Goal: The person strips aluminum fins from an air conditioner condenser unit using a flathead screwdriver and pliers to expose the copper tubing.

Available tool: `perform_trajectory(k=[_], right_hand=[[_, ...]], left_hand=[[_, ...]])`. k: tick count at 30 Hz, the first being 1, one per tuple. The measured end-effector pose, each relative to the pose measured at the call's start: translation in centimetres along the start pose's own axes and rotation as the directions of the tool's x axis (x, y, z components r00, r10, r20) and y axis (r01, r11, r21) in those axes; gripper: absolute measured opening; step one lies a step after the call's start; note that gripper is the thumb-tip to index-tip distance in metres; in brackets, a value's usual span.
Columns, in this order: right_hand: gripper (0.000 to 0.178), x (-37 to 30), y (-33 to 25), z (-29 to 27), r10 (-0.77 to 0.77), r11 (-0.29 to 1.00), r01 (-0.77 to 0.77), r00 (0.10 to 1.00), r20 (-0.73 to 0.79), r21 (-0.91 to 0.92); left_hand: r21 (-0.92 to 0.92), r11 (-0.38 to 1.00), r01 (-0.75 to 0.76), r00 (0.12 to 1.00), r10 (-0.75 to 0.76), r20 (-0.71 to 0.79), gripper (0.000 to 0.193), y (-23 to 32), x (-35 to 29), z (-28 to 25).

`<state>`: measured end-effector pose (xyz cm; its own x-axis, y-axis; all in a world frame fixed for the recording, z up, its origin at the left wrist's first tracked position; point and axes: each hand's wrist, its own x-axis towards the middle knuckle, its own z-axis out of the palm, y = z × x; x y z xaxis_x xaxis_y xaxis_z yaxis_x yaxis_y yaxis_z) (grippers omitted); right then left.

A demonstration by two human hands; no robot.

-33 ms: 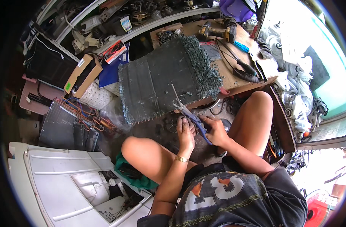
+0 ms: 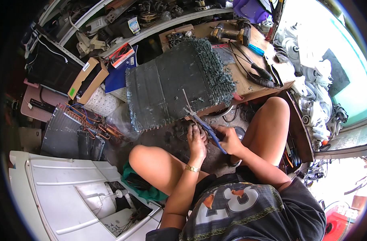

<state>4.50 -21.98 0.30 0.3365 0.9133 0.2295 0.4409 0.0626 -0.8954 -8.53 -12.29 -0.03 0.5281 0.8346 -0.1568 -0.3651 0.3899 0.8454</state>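
My right hand (image 2: 230, 141) is closed around blue-handled pliers (image 2: 209, 131), whose long thin metal tips point up and left. Those tips overlap the near edge of a dark finned coil block (image 2: 163, 82) in this view; whether they touch it I cannot tell. Just left of the handles is my left hand (image 2: 197, 139), with its fingers curled and the thumb up. What it grips, if anything, is hidden in the dark area behind the fingers. Crumpled, torn fins line the block's right side.
The block lies partly on a wooden bench (image 2: 251, 92) holding a power drill (image 2: 243, 35), a blue-handled tool (image 2: 255, 49) and cables. Left are an open cardboard box (image 2: 89, 80), another finned coil (image 2: 67, 134) with copper pipes, and a white appliance casing (image 2: 59, 193). White parts (image 2: 312, 84) hang at right.
The pliers have turned slightly in my right hand, and their handles look closer together. My left hand and the coil block stay in place.
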Motion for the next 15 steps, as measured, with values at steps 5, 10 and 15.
perform_trajectory(k=[5, 10, 15], right_hand=[[0.068, 0.1, -0.4, -0.3, 0.197, 0.930, -0.237, 0.967, 0.160, 0.282], [0.070, 0.0, -0.9, -1.1, 0.051, 0.980, -0.046, 0.998, 0.022, -0.194], [0.070, -0.1, -1.0, -1.3, 0.021, 0.959, -0.035, 0.998, -0.052, -0.282]], left_hand=[[-0.069, 0.996, 0.061, 0.998, -0.061, -0.002, 0.030, -0.1, 0.3, -0.3], [-0.280, 0.956, 0.086, 0.995, -0.066, 0.081, 0.027, 0.2, 0.4, -1.0], [-0.263, 0.958, 0.116, 0.993, -0.106, 0.053, 0.028, 0.7, 0.6, -1.4]])
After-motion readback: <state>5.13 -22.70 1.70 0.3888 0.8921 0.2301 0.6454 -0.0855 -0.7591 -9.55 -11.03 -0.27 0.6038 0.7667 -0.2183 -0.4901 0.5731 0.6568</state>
